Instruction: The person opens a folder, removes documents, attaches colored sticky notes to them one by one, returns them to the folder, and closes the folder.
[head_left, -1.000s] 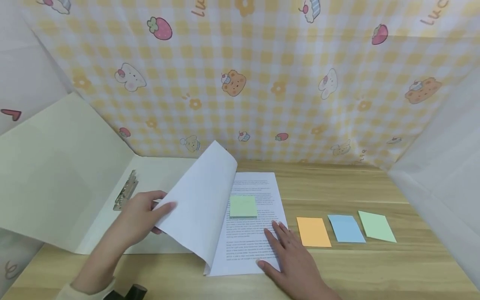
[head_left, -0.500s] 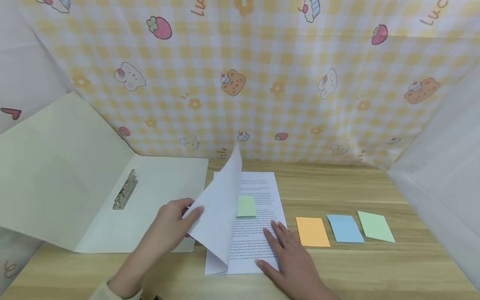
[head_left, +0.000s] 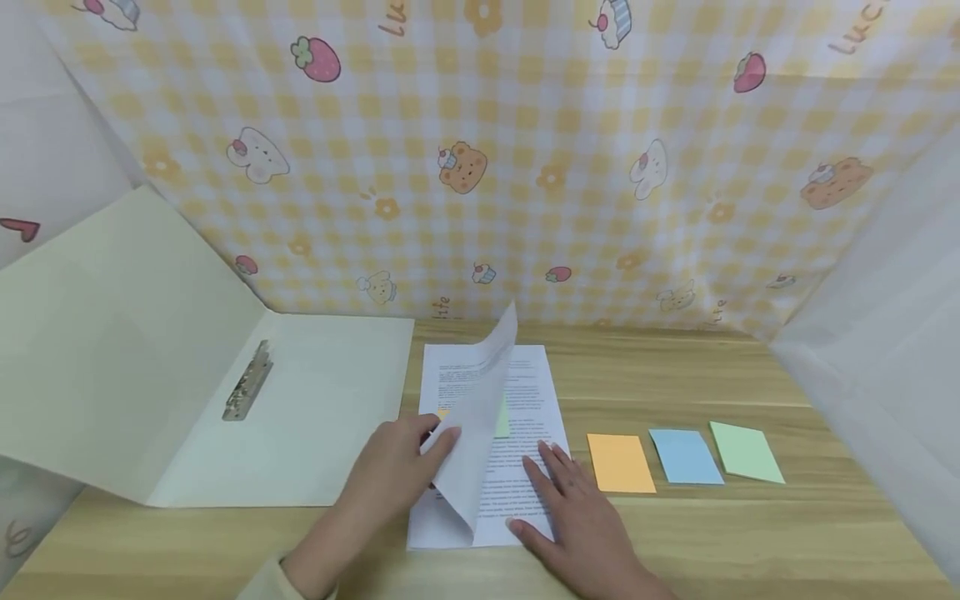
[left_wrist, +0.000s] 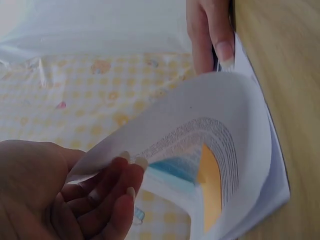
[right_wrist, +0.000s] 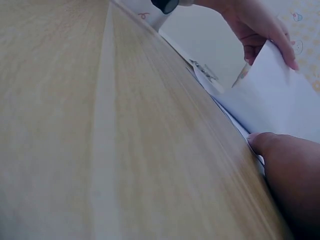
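My left hand (head_left: 393, 467) pinches the left edge of a white printed sheet (head_left: 476, 450) between thumb and fingers, and the sheet bows upward with its top corner raised. Below it lies a stack of printed pages (head_left: 525, 492). A green sticky note (head_left: 501, 419) on the stack is partly covered by the raised sheet. Beside the left fingertips an orange note (head_left: 442, 413) barely shows; the left wrist view shows an orange note (left_wrist: 211, 187) and a blue note (left_wrist: 172, 171) by the curled sheet. My right hand (head_left: 577, 517) rests on the stack's lower right, fingers extended.
An open file folder (head_left: 352, 358) with a metal clip (head_left: 249, 383) lies at the left, its cover raised. Right of the papers, orange (head_left: 621, 463), blue (head_left: 686, 457) and green (head_left: 747, 452) sticky notes lie in a row on the wooden table (head_left: 825, 533). A checkered cloth (head_left: 555, 108) hangs behind.
My left hand has carried the sheet's edge rightward, from over the folder to above the stack. The sheet now hides more of the green note, and printed page shows at left. My right hand stays put.
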